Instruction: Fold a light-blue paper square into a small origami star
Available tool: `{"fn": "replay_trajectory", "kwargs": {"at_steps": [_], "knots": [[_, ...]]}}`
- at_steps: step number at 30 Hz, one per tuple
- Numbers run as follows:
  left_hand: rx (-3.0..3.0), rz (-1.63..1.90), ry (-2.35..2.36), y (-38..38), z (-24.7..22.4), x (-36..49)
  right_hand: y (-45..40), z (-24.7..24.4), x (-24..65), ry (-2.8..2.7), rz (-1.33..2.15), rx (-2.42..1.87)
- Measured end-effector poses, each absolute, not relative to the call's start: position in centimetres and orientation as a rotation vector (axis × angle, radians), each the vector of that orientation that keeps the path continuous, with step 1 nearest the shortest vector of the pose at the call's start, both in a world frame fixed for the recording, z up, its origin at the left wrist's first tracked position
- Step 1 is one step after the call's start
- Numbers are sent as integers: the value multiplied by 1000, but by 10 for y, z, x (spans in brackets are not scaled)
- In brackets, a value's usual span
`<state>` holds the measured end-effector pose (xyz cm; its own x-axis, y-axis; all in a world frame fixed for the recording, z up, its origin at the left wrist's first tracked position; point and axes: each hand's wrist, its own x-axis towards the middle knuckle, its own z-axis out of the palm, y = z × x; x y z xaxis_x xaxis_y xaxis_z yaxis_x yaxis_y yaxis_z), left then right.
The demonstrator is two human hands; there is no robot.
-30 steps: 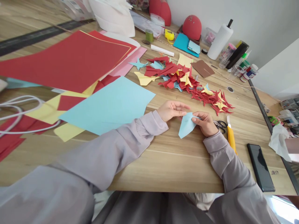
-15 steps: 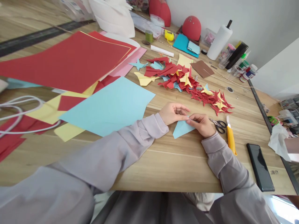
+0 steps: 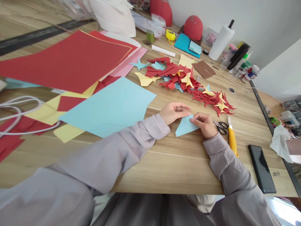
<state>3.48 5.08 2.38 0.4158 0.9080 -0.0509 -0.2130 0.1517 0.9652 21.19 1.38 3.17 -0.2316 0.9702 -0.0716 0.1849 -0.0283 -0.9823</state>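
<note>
A small folded light-blue paper (image 3: 185, 126) lies between my hands, low over the wooden table. My right hand (image 3: 204, 124) pinches its upper right side between thumb and fingers. My left hand (image 3: 175, 112) is at its upper left edge, thumb and fingertips closed against the paper's top. Left of my hands lies a large light-blue sheet (image 3: 110, 106). Beyond them spreads a pile of folded red, yellow and blue paper pieces (image 3: 178, 77).
Black scissors (image 3: 221, 127) and a yellow-handled cutter (image 3: 232, 141) lie right of my right hand, with a black phone (image 3: 262, 169) farther right. Large red sheets (image 3: 70, 62) and white cables (image 3: 21, 110) are at left. Bottles stand at the back right. Another person's arm (image 3: 293, 147) shows at the right edge.
The small blue paper has turned slightly and more of its top shows. My right thumb has moved a little away from my left fingertips.
</note>
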Motion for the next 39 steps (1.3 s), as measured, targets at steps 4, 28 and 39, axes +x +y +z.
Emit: {"fn": "replay_trajectory", "kwargs": {"at_steps": [4, 28, 39], "knots": [[1134, 958, 781, 51, 23, 34, 13, 32, 211, -1473, 1378, -1253], [1189, 870, 735, 49, 26, 34, 16, 36, 208, -1546, 1358, -1266], [1113, 855, 722, 51, 26, 32, 17, 32, 213, -1442, 1499, -1199]]}}
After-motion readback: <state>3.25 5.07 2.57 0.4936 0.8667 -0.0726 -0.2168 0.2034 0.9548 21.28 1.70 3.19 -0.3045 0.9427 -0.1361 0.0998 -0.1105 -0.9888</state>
